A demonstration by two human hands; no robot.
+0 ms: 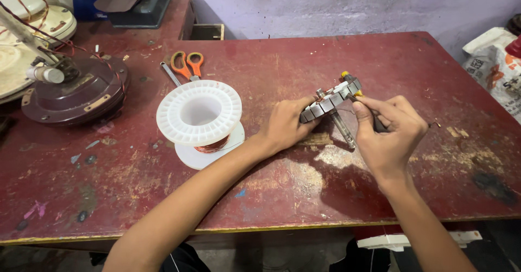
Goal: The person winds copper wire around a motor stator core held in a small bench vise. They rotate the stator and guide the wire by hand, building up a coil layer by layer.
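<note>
Head view looks down on a worn, dark-red painted wooden tabletop (282, 196) where both hands work on a round, slotted grey metal stator core with a steel shaft through its middle (329, 105). It sits right of centre, tilted up on edge, the shaft's lower end touching the tabletop.

The left hand (285, 124) closes its grip around the core's near rim, fingers curled under it and thumb on top. The right hand (386, 128) is pinched shut on a thin dark rod-like tool (378, 121), whose tip meets the core's far edge beside small yellow-capped pieces (353, 85).

The core looks stiff, dense and fairly heavy for its size, with hard toothed edges. It should tolerate a firm hold at the rim or the shaft, while any fine wire in its slots would likely be delicate.

Left of the hands stands a white plastic spool with a little copper wire on it (199, 121), near the left forearm. Beyond it lie orange-handled scissors (187, 64) and a slim metal tool (170, 73). At far left rests a dark brown round fan motor housing (76, 93). The tabletop's near edge runs under both forearms; bare surface lies right of the right hand, towards the far wall.
</note>
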